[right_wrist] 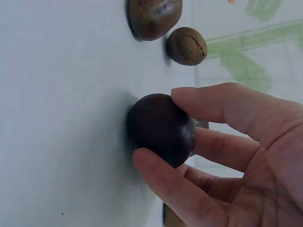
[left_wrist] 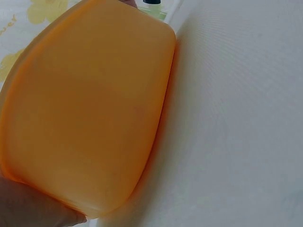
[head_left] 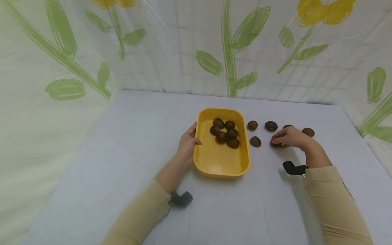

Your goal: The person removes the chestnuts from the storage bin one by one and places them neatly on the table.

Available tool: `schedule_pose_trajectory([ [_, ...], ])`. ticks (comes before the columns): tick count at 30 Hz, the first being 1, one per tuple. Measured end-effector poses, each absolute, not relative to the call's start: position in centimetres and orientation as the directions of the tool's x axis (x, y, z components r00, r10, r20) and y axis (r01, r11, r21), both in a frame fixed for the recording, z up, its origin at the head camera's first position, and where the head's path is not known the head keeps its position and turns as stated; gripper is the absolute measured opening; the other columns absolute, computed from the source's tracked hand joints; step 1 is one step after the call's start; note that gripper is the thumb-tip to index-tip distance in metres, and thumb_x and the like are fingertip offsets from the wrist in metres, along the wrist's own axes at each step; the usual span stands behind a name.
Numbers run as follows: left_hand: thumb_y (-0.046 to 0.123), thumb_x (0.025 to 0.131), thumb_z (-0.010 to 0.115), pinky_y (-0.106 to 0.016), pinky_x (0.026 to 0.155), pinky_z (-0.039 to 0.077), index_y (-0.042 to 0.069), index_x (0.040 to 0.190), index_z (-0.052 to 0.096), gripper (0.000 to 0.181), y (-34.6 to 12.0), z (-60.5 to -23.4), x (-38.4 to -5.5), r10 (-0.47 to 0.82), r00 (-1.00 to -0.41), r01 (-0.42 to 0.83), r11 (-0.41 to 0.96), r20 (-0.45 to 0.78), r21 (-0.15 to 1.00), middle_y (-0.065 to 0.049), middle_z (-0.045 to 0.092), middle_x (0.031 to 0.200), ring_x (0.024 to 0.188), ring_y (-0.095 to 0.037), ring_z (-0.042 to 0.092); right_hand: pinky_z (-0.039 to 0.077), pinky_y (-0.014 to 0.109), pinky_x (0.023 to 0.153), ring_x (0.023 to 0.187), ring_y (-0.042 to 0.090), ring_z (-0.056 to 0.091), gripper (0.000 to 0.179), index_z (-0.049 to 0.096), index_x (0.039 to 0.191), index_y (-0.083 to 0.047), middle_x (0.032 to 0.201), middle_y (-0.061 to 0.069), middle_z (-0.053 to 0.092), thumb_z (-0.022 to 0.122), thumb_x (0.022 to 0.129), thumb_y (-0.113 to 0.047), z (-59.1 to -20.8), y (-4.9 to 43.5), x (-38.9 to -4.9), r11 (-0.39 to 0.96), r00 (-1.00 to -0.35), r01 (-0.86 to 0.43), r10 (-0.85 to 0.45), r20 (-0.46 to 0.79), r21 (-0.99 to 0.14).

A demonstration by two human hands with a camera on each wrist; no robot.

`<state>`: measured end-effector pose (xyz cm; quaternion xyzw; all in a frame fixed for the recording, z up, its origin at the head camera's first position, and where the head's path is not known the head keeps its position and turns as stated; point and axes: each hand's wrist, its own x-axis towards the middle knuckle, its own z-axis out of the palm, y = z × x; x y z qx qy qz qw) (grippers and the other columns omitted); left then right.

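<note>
A yellow plastic tub [head_left: 214, 163] with rounded corners stands on the table, with several dark brown round fruits [head_left: 221, 137] inside it. My left hand [head_left: 185, 146] grips its left wall, thumb over the rim and fingers along the outside. In the left wrist view the tub's orange-looking outer wall [left_wrist: 90, 104] fills much of the picture. To the right, my right hand [head_left: 292, 137] pinches a smooth, dark passion-fruit-like fruit [right_wrist: 158, 125] between thumb and fingers, low over the table. Other loose fruits [head_left: 255, 141] lie between that hand and the tub.
More fruits lie in a back row, one at far right [head_left: 308, 132] and one partly hidden behind the right hand. The pale table [head_left: 147, 136] ends at a back edge, against a hanging sheet [head_left: 171, 44] printed with flowers. Both wrists wear black devices.
</note>
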<state>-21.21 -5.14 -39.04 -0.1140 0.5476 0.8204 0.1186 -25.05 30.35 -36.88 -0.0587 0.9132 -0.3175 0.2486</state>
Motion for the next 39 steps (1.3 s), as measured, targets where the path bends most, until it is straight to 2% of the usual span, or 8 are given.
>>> schedule_pose_trajectory([
  [5, -0.021, 0.074, 0.036, -0.033, 0.113, 0.029, 0.012, 0.148, 0.026, 0.081, -5.1, -39.1, -21.3, 0.066, -0.943, -0.325, -0.374, -0.325, 0.869, -0.002, 0.026, 0.154, 0.140, -0.015, 0.026, 0.055, 0.036, 0.082, 0.096, 0.020, 0.061, 0.048, 0.052, 0.124, 0.011, 0.114, 0.025, 0.057, 0.060, 0.087, -0.020, -36.7, 30.2, -24.7, 0.795, -0.880, 0.061, -0.242, -0.408, -0.603],
  [14, -0.021, 0.074, 0.036, -0.033, 0.113, 0.029, 0.011, 0.147, 0.027, 0.081, -5.1, -39.1, -21.3, 0.062, -0.944, -0.324, -0.378, -0.325, 0.867, -0.003, 0.027, 0.154, 0.141, -0.016, 0.026, 0.055, 0.038, 0.081, 0.094, 0.021, 0.060, 0.051, 0.053, 0.121, 0.010, 0.112, 0.024, 0.058, 0.064, 0.086, -0.025, -36.9, 30.2, -24.6, 0.802, -0.898, 0.049, -0.225, -0.377, -0.595],
  [21, -0.021, 0.074, 0.035, -0.033, 0.113, 0.028, 0.010, 0.148, 0.026, 0.081, -5.2, -39.1, -21.3, 0.070, -0.947, -0.315, -0.380, -0.313, 0.870, -0.004, 0.026, 0.154, 0.140, -0.016, 0.026, 0.054, 0.040, 0.081, 0.104, 0.039, 0.057, 0.052, 0.047, 0.126, 0.012, 0.121, 0.033, 0.049, 0.053, 0.092, -0.028, -36.3, 30.2, -24.4, 0.815, -0.901, 0.041, -0.220, -0.375, -0.578],
  [24, -0.021, 0.074, 0.035, -0.033, 0.113, 0.028, 0.011, 0.148, 0.026, 0.081, -5.2, -39.2, -21.3, 0.073, -0.947, -0.315, -0.384, -0.312, 0.868, -0.004, 0.026, 0.154, 0.140, -0.016, 0.026, 0.054, 0.041, 0.080, 0.101, 0.041, 0.058, 0.050, 0.047, 0.126, 0.011, 0.123, 0.035, 0.049, 0.049, 0.094, -0.028, -35.6, 30.0, -24.5, 0.833, -0.915, 0.019, -0.209, -0.345, -0.553],
  [28, -0.021, 0.074, 0.035, -0.033, 0.113, 0.029, 0.011, 0.147, 0.027, 0.081, -5.2, -39.1, -21.3, 0.070, -0.945, -0.321, -0.382, -0.319, 0.867, -0.003, 0.027, 0.153, 0.140, -0.017, 0.027, 0.052, 0.042, 0.076, 0.094, 0.039, 0.061, 0.051, 0.048, 0.126, 0.006, 0.120, 0.033, 0.053, 0.051, 0.093, -0.032, -34.4, 28.7, -24.6, 0.859, -0.951, -0.003, -0.161, -0.264, -0.512],
  [31, -0.021, 0.074, 0.035, -0.033, 0.112, 0.029, 0.011, 0.147, 0.027, 0.081, -5.1, -39.1, -21.3, 0.066, -0.944, -0.323, -0.381, -0.323, 0.866, -0.003, 0.027, 0.153, 0.140, -0.017, 0.027, 0.050, 0.045, 0.079, 0.100, 0.039, 0.059, 0.052, 0.050, 0.127, 0.003, 0.119, 0.029, 0.054, 0.054, 0.091, -0.034, -33.4, 27.2, -24.8, 0.864, -0.967, -0.020, -0.144, -0.209, -0.503],
  [35, -0.022, 0.073, 0.036, -0.033, 0.113, 0.029, 0.011, 0.147, 0.027, 0.082, -5.1, -39.1, -21.3, 0.062, -0.947, -0.314, -0.387, -0.315, 0.867, -0.004, 0.028, 0.153, 0.140, -0.017, 0.027, 0.048, 0.048, 0.084, 0.108, 0.038, 0.056, 0.049, 0.053, 0.126, -0.001, 0.117, 0.024, 0.057, 0.059, 0.088, -0.032, -31.9, 24.9, -25.4, 0.855, -0.971, -0.059, -0.168, -0.167, -0.516],
  [39, -0.022, 0.072, 0.036, -0.033, 0.113, 0.028, 0.010, 0.147, 0.026, 0.082, -5.1, -39.2, -21.3, 0.063, -0.950, -0.305, -0.383, -0.305, 0.872, -0.004, 0.027, 0.153, 0.140, -0.017, 0.026, 0.049, 0.047, 0.085, 0.107, 0.037, 0.057, 0.046, 0.055, 0.123, -0.002, 0.114, 0.023, 0.059, 0.062, 0.086, -0.028, -30.7, 22.5, -26.0, 0.835, -0.965, -0.116, -0.223, -0.137, -0.538],
])
